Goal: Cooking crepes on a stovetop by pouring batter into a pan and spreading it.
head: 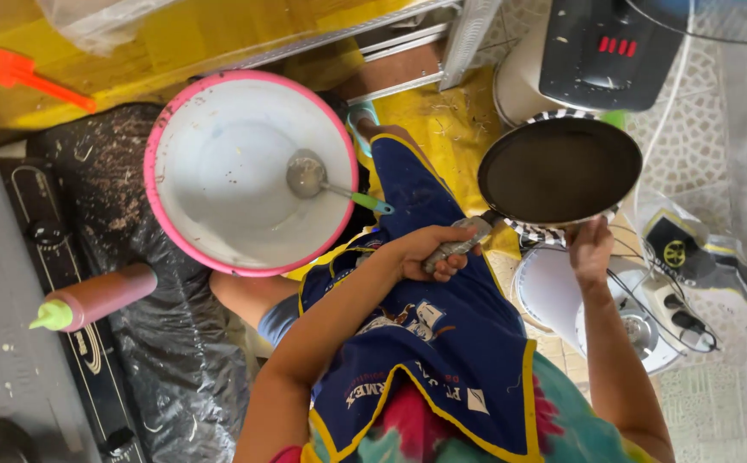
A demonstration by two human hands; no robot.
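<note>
My left hand (429,253) is closed around the metal handle (463,243) of a dark round frying pan (562,167), which I hold out over the floor at the right. The pan's inside looks bare and matte. My right hand (592,244) holds the pan's near edge, fingers on its black-and-white striped rim (554,233). To the left stands a white basin with a pink rim (159,206), holding pale liquid. A metal ladle (309,176) with a green handle leans in the basin. A blue apron with yellow trim (442,343) covers my lap.
A red squeeze bottle with a green tip (95,296) lies on black plastic sheeting at the left, beside a black stove (65,283). An orange spatula (22,73) lies at the top left. A white round appliance (562,291), cords and a power strip (682,313) sit under the pan. A fan base (605,51) stands behind it.
</note>
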